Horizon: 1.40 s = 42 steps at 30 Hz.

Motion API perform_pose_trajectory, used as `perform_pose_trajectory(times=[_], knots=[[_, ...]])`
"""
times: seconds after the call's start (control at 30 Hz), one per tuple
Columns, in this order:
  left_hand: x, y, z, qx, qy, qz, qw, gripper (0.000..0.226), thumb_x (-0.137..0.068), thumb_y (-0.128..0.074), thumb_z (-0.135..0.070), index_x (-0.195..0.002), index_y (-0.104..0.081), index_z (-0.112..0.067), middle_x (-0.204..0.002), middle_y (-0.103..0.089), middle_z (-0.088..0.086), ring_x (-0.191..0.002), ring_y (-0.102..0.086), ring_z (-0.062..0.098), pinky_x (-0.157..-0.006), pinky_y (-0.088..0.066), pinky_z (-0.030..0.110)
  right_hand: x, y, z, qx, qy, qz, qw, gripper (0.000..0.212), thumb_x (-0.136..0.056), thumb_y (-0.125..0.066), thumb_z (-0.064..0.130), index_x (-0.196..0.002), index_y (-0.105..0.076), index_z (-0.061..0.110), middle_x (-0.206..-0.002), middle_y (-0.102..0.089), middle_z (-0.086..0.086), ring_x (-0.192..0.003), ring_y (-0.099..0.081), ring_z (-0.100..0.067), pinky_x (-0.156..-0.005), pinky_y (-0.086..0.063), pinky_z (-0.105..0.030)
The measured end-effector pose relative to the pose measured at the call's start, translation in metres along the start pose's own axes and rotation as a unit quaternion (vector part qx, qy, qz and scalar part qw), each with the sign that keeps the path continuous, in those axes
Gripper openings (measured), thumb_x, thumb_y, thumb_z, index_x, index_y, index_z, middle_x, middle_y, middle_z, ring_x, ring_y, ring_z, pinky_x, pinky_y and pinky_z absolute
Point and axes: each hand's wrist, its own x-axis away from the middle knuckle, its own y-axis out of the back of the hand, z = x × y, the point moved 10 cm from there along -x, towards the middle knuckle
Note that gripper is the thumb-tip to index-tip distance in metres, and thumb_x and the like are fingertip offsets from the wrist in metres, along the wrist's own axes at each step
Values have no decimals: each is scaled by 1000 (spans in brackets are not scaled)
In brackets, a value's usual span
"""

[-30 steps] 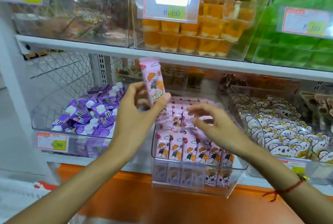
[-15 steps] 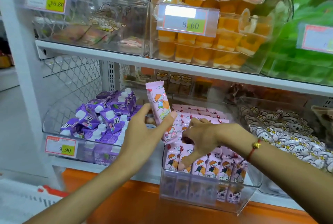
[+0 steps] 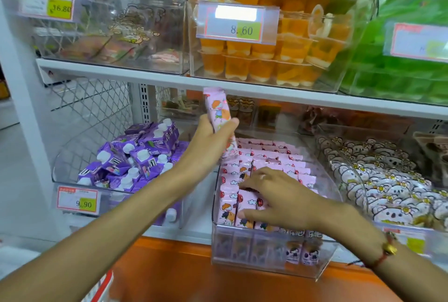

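Gripping a pink plastic-wrapped snack packet printed with a cartoon child [image 3: 219, 113], the left hand [image 3: 209, 147] holds it upright above the back left corner of a clear plastic bin [image 3: 326, 261], with its thumb across the front of the wrapper and its fingers curled behind. The packet's top edge reaches up to the white shelf board [image 3: 266, 94].

The right hand [image 3: 276, 198] is down inside the bin. Its bent fingers reach over the front rows of matching pink packets [image 3: 278, 158] and its thumb presses against the face of one at the front, so a few packets are pinched between thumb and fingers. A red cord bracelet with a gold bead [image 3: 388, 249] sits on that wrist.

The bin stands on the lower shelf, and its front juts out over an orange ledge [image 3: 184, 275]. Just to its left is a clear bin of purple cartons with white caps [image 3: 135, 156], with a price tag reading 9.90 [image 3: 78, 202]. To its right are white koala-face packets [image 3: 388, 180]. Orange jelly cups [image 3: 266, 63] fill the bin on the shelf above.
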Motion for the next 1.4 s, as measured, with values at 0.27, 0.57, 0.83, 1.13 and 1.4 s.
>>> perform_pose_trajectory(times=[0.27,0.57,0.83,1.13,1.4], knots=[[-34,-51,6,-172,12,139,975,39,-97,-41,-50,-123,-39,-21,-100,-58,-7,-91,-57,10,-77,-46,25,14,-4,-3,-63,15,-66,996,63,-87,-49,64,-138,-46,26,-129,-53,4,-120,-40,-11,-92,-25,-18],[-35,-59,5,-279,-31,252,926,37,-81,-75,-16,-114,-60,-7,-113,-64,19,-98,-63,25,-93,-49,40,16,-11,-10,-103,3,-56,993,63,-89,-48,61,-141,-43,26,-137,-50,3,-127,-38,-14,-104,-29,-29],[-40,-81,10,-628,-182,215,726,49,-71,-79,-46,-111,-60,-26,-110,-64,-6,-99,-59,18,-69,-38,28,19,-11,-11,-103,2,-49,993,60,-90,-50,58,-141,-42,27,-140,-48,2,-129,-36,-15,-107,-27,-29],[-32,-88,16,-631,-172,238,718,44,-80,-73,-42,-119,-60,-26,-118,-62,-5,-109,-56,18,-73,-38,28,21,-4,-10,-79,-11,-65,995,58,-89,-50,59,-139,-45,29,-142,-42,3,-131,-31,-14,-106,-25,-28],[1,-81,23,-598,-154,350,704,24,-93,-53,-40,-109,-70,-34,-94,-65,-10,-93,-59,15,-77,-47,33,32,0,-21,-47,-39,-52,997,53,-86,-54,59,-135,-47,39,-146,-33,9,-130,-29,-11,-86,-40,-28]])
